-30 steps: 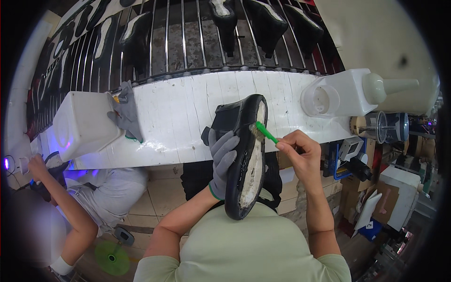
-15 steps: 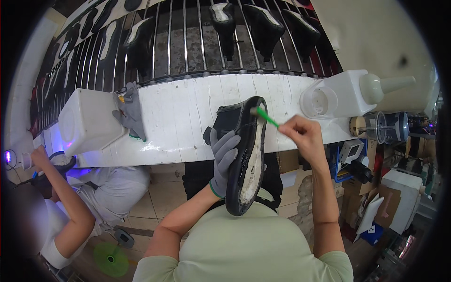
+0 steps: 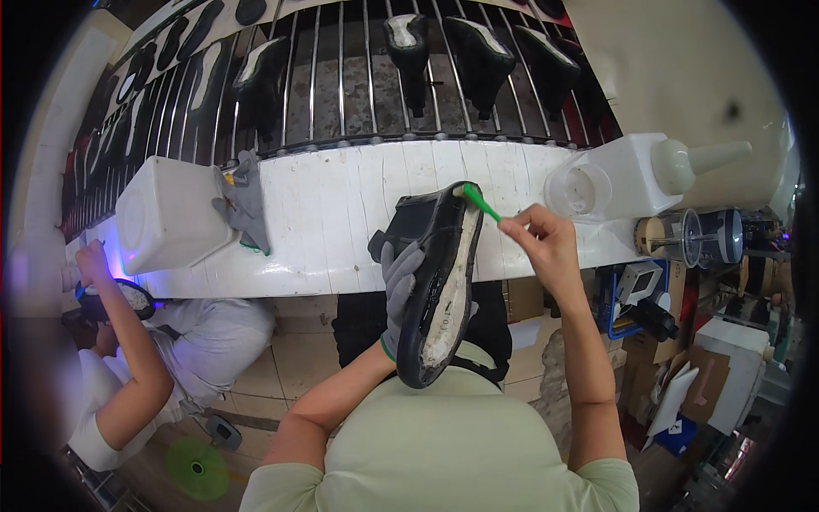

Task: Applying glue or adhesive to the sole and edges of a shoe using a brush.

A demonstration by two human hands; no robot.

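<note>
My left hand (image 3: 399, 290), in a grey glove with a green cuff, is wrapped round a black boot upper (image 3: 433, 247). The boot is held bottom up over the table's front edge, its pale underside (image 3: 448, 311) facing me and its shaft pointing left. Bare, my right hand (image 3: 548, 247) pinches a brush with a green handle (image 3: 483, 203). At the far end of the underside, the brush tip touches the boot near its rim. The gloved thumb's exact grip is hidden behind the boot.
A metal-bar rack (image 3: 341, 77) with several black boots runs along the back of the white table (image 3: 316, 205). White plastic containers (image 3: 171, 213) (image 3: 627, 171) stand left and right, a grey glove (image 3: 246, 205) beside the left one. A co-worker's arm (image 3: 136, 350) is at far left.
The brush has moved up to the far end of the boot's underside. The boot has shifted slightly left, and the co-worker's hand has moved up and right.
</note>
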